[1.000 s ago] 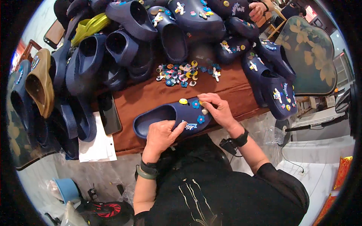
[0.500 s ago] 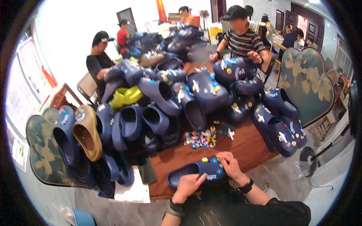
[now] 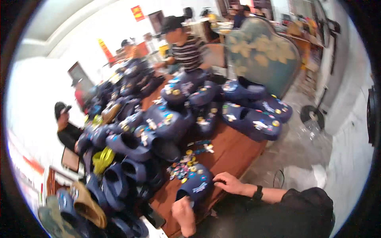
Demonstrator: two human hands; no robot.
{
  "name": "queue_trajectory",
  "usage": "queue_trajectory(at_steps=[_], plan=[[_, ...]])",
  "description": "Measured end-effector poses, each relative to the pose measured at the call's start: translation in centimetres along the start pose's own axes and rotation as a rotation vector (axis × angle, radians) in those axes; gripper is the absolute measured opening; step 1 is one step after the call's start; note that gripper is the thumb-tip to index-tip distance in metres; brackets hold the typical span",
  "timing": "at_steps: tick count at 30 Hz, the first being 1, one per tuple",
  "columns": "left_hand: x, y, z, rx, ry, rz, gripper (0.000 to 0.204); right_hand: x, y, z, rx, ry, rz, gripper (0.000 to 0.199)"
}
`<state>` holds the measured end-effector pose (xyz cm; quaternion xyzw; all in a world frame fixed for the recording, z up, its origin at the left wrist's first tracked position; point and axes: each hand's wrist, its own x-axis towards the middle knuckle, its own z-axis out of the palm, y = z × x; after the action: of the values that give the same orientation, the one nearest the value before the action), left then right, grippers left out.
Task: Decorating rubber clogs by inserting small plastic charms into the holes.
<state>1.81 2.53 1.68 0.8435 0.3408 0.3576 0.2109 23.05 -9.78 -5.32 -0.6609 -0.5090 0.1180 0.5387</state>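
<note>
A navy-blue clog (image 3: 201,189) with small colourful charms on its upper sits at the near edge of the brown table, toe pointing away. Closed around its opening and heel end is my left hand (image 3: 183,214), the fingertips partly hidden. My right hand (image 3: 229,183) is at the right side of the toe, its fingers loosely stretched out with nothing seen in them; whether they touch the clog is hard to tell. Just beyond the toe lies a pile of small colourful charms (image 3: 180,168), and farther off are a few white and blue charms (image 3: 207,147).
Many navy clogs (image 3: 168,121) are heaped along the brown table (image 3: 238,148), with more at the right edge (image 3: 258,125). A tan clog (image 3: 89,208) and a dark phone (image 3: 152,216) lie left. A person in a striped shirt (image 3: 188,53) works opposite. A patterned chair back (image 3: 262,55) stands at right.
The view has swung right and tilted. The clog's toe has turned away from me. My right hand has come off the charms on the upper to the clog's side; my left hand grips the heel end.
</note>
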Motion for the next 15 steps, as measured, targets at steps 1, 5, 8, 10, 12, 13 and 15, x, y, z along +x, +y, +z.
queue_trajectory(at_steps=[1,5,8,10,12,13,15], plan=[[-0.3,0.6,-0.9,0.019,0.134,-0.099,0.017,0.0,-0.4,-0.3,-0.005,-0.09,-0.022,0.018],[-1.2,-2.6,-3.6,0.389,0.102,-0.075,0.058,-1.1,0.5,0.1,-0.096,-0.14,-0.21,0.016],[-1.5,-2.8,-4.5,0.06,-0.401,-0.324,0.042,-1.6,-0.6,1.0,-0.167,-0.237,-0.223,0.033],[-2.5,-5.7,-3.5,0.079,-0.354,-0.346,0.038,-1.7,-1.4,2.0,-0.202,-0.196,-0.248,0.044],[-3.7,-6.8,-3.0,0.001,-0.313,-0.313,0.037,-1.8,-2.2,2.1,-0.23,-0.376,-0.107,0.06],[-4.1,-6.7,-2.7,-0.086,-0.273,-0.278,0.036,-2.1,-2.4,2.6,-0.225,-0.37,-0.027,0.072],[-4.4,-5.0,-1.5,-0.091,-0.211,-0.275,0.036,-1.7,-4.1,1.9,-0.223,-0.362,0.061,0.086]])
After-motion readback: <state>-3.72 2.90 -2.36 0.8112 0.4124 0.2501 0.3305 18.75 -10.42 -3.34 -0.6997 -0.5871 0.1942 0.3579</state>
